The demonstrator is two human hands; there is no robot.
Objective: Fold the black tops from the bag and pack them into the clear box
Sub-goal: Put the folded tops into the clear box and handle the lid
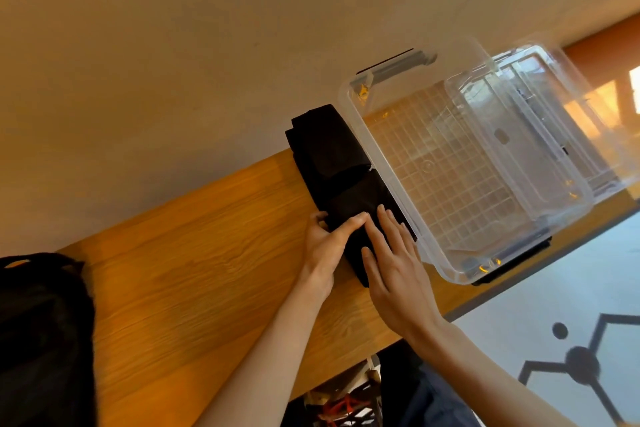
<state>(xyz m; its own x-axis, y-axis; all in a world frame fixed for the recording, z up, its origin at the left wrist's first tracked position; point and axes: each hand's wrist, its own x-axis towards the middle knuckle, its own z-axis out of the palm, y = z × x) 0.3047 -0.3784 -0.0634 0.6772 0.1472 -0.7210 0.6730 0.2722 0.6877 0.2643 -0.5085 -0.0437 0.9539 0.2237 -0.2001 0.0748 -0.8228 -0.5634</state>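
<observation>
I'm watching the left hand (323, 243) pinching the folded black top's (329, 156) near edge, the right hand (394, 267) pressing it flat, fingers straight, beside the clear box (450, 184).

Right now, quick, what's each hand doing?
Left hand: pinches the edge of the folded black top.
Right hand: open, pressing flat on the same top.

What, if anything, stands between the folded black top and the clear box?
Nothing visible. The black top lies right beside the clear box, which is open, with only its grid floor showing inside. Only the box's near wall must be lifted over.
</observation>
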